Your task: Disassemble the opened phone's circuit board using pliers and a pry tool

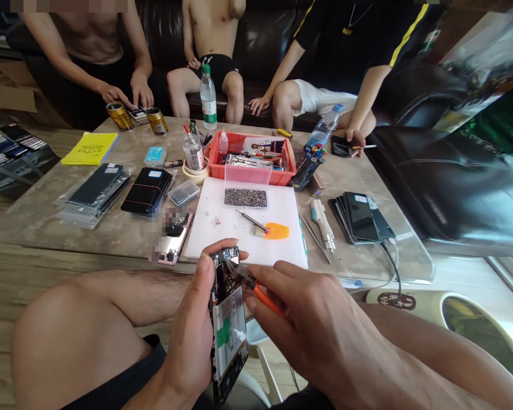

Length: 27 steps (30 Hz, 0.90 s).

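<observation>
My left hand (196, 324) is wrapped round an opened phone (228, 330), back cover off, with its battery and circuit board showing. It holds the phone upright over my lap, just in front of the table edge. My right hand (308, 324) pinches orange-handled tweezers (256, 287), whose metal tips touch the board near the phone's top. On the white work mat (222, 228) beyond lie a small screwdriver (251, 221), an orange pry pick (277, 230) and a patch of tiny screws (245, 197).
A phone back cover (174, 238) lies left of the mat. A red parts tray (252, 159), a cup of tools (193, 151), an electric screwdriver (324, 225), stacked phones (359, 216) and bagged screens (96, 191) crowd the marble table (47, 210). Three people sit on the far sofa.
</observation>
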{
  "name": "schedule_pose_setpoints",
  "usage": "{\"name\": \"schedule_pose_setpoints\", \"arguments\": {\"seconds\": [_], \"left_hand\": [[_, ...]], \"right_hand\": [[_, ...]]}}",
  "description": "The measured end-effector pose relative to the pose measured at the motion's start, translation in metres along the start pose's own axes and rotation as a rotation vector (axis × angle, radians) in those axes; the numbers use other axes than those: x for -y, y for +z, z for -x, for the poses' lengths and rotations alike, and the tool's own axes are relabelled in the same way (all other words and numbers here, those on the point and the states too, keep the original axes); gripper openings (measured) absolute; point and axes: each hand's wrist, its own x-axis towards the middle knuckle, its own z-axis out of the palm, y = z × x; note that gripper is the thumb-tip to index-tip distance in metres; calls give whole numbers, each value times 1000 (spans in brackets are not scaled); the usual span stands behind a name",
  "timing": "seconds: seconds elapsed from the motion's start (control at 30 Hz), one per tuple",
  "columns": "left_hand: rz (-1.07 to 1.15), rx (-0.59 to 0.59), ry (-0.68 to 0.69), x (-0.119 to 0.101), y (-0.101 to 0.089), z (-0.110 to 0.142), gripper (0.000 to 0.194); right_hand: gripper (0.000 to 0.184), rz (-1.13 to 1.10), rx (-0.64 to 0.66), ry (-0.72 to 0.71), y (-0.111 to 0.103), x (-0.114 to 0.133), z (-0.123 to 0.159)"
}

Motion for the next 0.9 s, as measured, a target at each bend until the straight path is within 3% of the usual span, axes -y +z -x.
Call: {"name": "schedule_pose_setpoints", "arguments": {"seconds": [0.57, 0.7, 0.8, 0.9], "left_hand": [[28, 5, -23, 1, 0, 1, 47], [46, 10, -35, 1, 2, 1, 49], [24, -11, -129, -4, 1, 0, 55], [-45, 23, -340, -14, -2, -2, 62]], "right_hand": [[16, 16, 14, -2, -1, 1, -1], [23, 137, -17, -44, 0, -5, 0], [27, 306, -33, -101, -2, -13, -1], [20, 449, -53, -187, -8, -22, -2]]}}
